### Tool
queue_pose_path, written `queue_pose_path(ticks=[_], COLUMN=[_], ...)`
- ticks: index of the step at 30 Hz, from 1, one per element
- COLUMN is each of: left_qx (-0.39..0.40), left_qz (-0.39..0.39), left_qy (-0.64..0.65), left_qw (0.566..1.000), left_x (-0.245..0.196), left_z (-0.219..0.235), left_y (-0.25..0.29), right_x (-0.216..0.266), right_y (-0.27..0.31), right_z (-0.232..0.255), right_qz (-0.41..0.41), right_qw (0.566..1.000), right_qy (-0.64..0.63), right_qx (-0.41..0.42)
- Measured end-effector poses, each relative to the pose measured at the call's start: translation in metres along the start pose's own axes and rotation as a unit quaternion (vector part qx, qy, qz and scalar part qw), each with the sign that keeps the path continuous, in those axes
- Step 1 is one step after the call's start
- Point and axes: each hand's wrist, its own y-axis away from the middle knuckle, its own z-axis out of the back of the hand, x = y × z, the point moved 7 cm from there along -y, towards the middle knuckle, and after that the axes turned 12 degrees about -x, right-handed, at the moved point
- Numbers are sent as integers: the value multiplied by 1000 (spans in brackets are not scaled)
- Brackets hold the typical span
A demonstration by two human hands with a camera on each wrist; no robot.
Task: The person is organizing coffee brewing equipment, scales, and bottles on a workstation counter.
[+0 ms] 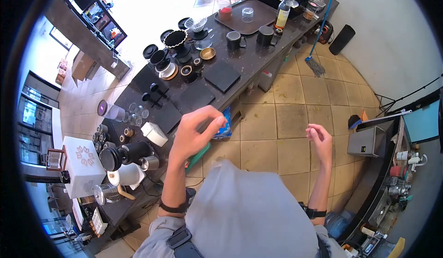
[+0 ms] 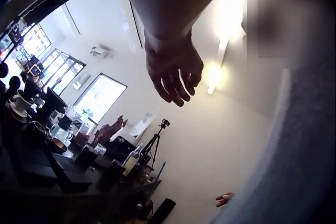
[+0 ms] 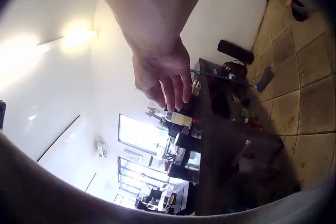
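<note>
My left hand (image 1: 196, 133) hovers in the air before the dark table's (image 1: 182, 80) front edge, fingers loosely bent and nothing in them. Beneath and past it lie flat black slabs (image 1: 197, 96), with a white square-sided container (image 1: 154, 133) to its left. Out over the tiled floor, my right hand (image 1: 320, 142) hangs loosely curled, also holding nothing. Both wrist views show relaxed, bare fingers, on the left hand (image 2: 174, 74) and the right hand (image 3: 164, 79). Farther back on the table stand a brass bowl (image 1: 207, 53), a wavy-rimmed black dripper (image 1: 176, 39) and dark mugs (image 1: 234, 40).
A brown tray (image 1: 258, 26) with a glass and a lidded jar sits at the table's far end, beside a bottle (image 1: 283, 12). A kettle (image 1: 122, 175) and a white box (image 1: 83, 165) stand at left. A mop (image 1: 315, 67) leans right; a grey bin (image 1: 367, 141) is beside the right counter.
</note>
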Motion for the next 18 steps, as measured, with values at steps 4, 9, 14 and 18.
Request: queue_pose_path(ticks=[4,9,14,18], left_qx=[-12,-72,-144,-154], left_qz=[54,80,70,104], left_qy=[-93,-197,-338,-480], left_qw=[994,975,927,857], left_x=[70,189,306,348], left_z=[-30,-37,-17,-2], left_y=[-39,-101,-171,-212], right_x=[-12,-24,-19,-21], right_y=[-25,-73,-154,-240], right_z=[17,8,1,-16], right_qz=[-1,-16,-18,-46], right_qw=[1000,1000,994,991], right_qy=[17,9,85,89], right_qx=[-19,25,63,93])
